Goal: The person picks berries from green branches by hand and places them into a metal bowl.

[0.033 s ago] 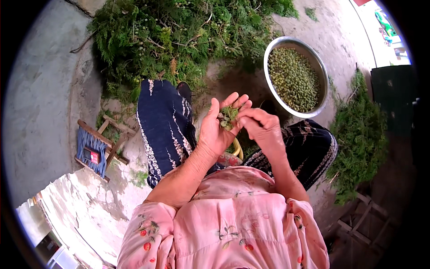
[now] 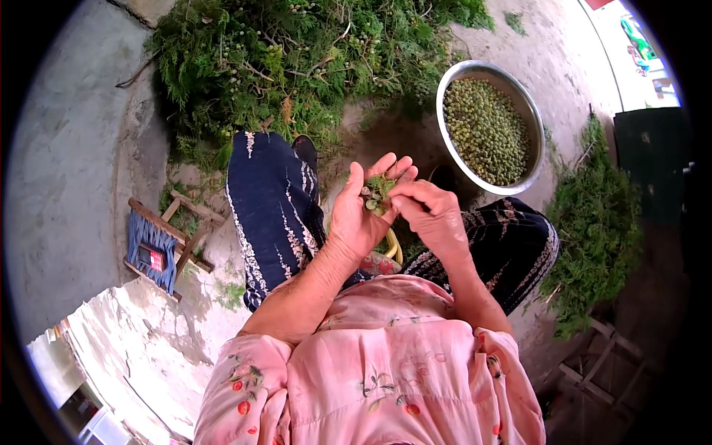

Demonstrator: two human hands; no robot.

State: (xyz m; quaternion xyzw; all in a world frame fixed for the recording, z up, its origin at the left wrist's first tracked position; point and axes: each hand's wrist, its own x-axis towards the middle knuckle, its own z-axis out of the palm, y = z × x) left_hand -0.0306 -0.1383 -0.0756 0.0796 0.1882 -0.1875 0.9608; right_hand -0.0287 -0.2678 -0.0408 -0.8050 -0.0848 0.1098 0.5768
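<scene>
My left hand (image 2: 360, 211) is turned palm up in front of my lap, cupping a small clump of green cones (image 2: 374, 202) with bits of scale-leaf sprig among them. Its fingertips point away from me, slightly curled and a little apart. From the right, my right hand (image 2: 436, 219) reaches over the clump. Thumb and forefinger are pinched together at its right edge; what lies between them is too small to make out. Below the hands, part of a yellow rim or handle (image 2: 394, 246) shows between my legs, mostly hidden by my wrists.
A metal basin (image 2: 535, 126) full of green cones stands ahead to the right. Cut evergreen branches (image 2: 297, 67) are heaped ahead, with more branches (image 2: 597, 230) at the right. A low wooden stool (image 2: 152, 248) with blue webbing lies at the left. A wooden frame (image 2: 601, 360) sits lower right.
My right hand has shifted slightly left and its pinching fingers have come closer over the clump. My left hand stays in place.
</scene>
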